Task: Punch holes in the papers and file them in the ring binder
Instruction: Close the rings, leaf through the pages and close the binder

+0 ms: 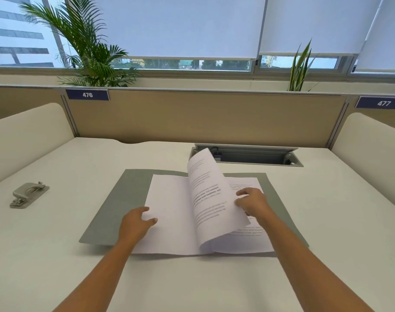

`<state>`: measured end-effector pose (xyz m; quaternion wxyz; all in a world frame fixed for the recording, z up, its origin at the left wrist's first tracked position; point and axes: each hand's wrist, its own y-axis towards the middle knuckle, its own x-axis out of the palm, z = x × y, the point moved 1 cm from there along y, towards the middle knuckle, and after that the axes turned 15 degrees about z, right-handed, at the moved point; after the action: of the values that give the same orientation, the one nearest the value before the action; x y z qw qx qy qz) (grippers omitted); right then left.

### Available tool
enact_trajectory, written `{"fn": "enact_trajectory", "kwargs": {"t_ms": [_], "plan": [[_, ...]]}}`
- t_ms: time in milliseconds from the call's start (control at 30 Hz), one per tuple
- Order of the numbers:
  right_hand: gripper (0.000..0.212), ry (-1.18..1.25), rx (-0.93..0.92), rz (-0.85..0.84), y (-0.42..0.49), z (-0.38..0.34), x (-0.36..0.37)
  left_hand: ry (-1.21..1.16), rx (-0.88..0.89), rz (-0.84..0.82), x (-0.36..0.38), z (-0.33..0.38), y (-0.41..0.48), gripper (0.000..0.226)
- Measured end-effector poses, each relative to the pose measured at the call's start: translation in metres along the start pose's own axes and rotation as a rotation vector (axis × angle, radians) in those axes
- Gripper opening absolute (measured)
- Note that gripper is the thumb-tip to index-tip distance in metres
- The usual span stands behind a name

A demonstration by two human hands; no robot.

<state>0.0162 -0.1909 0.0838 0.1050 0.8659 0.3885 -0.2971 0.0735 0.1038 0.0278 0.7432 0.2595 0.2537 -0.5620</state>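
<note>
Filing looks nearly done: right hand pinches a lifted sheet in the open binder, left hand flat on papers, punch idle at left.

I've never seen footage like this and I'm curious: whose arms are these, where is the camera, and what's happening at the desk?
There is no machine here. The single picture comes from a wide-angle camera worn on a person's head, looking forward and down, so the two bare arms are the wearer's own. On the white desk an open grey binder lies flat, with printed papers spread on it. The left hand rests on the edge of the left page. The right hand holds a lifted sheet, which curls upward mid-turn. A grey hole punch sits untouched, far to the left. Behind the binder is an open cable hatch set into the desk.
</note>
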Motion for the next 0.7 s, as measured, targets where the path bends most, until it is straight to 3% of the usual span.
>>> {"fn": "enact_trajectory", "kwargs": {"t_ms": [300, 700], "plan": [[0.031, -0.238, 0.092, 0.173, 0.014, 0.059, -0.041, 0.185, -0.022, -0.053, 0.013, -0.010, -0.004, 0.095], [0.032, -0.497, 0.095, 0.234, 0.013, 0.080, -0.053, 0.270, -0.025, -0.018, 0.015, -0.003, -0.003, 0.093]]}}
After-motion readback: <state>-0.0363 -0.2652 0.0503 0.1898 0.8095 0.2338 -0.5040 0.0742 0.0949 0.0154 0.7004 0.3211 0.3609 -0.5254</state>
